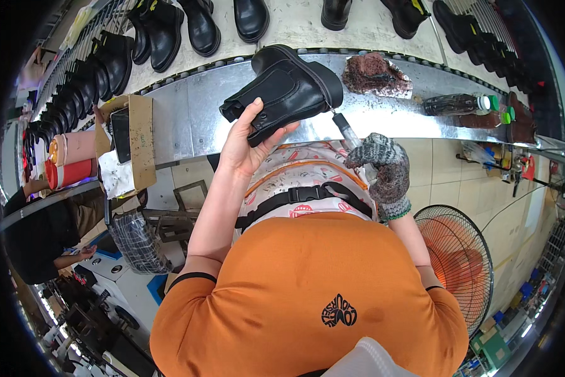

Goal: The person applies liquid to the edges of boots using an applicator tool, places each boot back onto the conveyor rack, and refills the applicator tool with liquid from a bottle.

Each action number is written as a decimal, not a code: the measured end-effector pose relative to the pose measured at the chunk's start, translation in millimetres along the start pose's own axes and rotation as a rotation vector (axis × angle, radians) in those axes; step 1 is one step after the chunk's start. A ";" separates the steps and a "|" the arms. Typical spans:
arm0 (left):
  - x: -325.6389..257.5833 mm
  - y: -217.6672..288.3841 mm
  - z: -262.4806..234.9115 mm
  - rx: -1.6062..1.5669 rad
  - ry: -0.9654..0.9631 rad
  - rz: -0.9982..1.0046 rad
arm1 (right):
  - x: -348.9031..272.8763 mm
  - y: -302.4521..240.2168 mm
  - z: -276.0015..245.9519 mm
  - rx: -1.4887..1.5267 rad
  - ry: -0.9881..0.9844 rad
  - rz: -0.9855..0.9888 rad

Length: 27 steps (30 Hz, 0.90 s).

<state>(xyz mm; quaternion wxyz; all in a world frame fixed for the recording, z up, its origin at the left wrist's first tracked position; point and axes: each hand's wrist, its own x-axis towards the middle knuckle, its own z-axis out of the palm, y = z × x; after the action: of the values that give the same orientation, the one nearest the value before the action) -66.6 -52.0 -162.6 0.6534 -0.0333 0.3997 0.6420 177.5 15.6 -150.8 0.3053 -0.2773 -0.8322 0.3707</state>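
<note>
Sheet metal forms a silvery ledge [201, 107] across the front of me, and beyond it runs a pale conveyor [288, 28] edged with dark links. One black ankle boot [298, 94] is lifted in my grasp, over the ledge: smooth and glossy on the leather, duller at the stitched side panel [276, 90], with one small round fastening low on the shaft. It lies tilted on its side; its shaft slants down to my left with the opening toward my near left, while the sole end sits up to the far right. I cannot tell for sure where its toe points.

My bare left hand [248, 135] is partly closed on the shaft, thumb on the upper face and fingers beneath. My right hand [383, 166], in a grey knit glove, curls around one clear-barrelled applicator [347, 131] whose thin tip meets or nearly meets the boot's sole edge; I cannot tell which.

Just right of the boot lies one brown crumbly lump [376, 74] on foil; farther right are bottles with two green caps [507, 115]. Left of it stands one cardboard box [143, 141]. Beyond it, at least five more black boots [201, 28] stand on the conveyor.
</note>
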 end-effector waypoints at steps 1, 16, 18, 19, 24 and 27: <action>0.3 0.4 -0.2 -0.018 -0.010 -0.004 | -0.8 0.5 1.0 0.000 0.000 -0.002; 3.7 9.0 -0.7 -0.203 -0.083 0.006 | -1.2 -0.1 6.7 0.029 0.055 -0.024; 5.5 11.4 -1.4 -0.196 -0.101 0.011 | -7.9 8.9 5.9 0.073 0.149 -0.006; 6.5 13.6 -1.7 -0.194 -0.114 0.014 | -19.3 21.9 12.0 0.239 0.246 0.068; 40.7 29.1 11.9 0.040 -0.088 0.029 | -23.8 62.5 30.2 0.659 0.664 0.583; 80.2 48.7 30.2 0.332 -0.049 0.114 | -18.7 87.7 44.5 0.825 0.767 0.690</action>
<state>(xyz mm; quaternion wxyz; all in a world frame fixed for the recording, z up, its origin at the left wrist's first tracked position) -105.8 38.4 -164.6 0.6219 0.1135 0.4856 0.6038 178.7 32.9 -249.5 0.5252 -0.5005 -0.3174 0.6106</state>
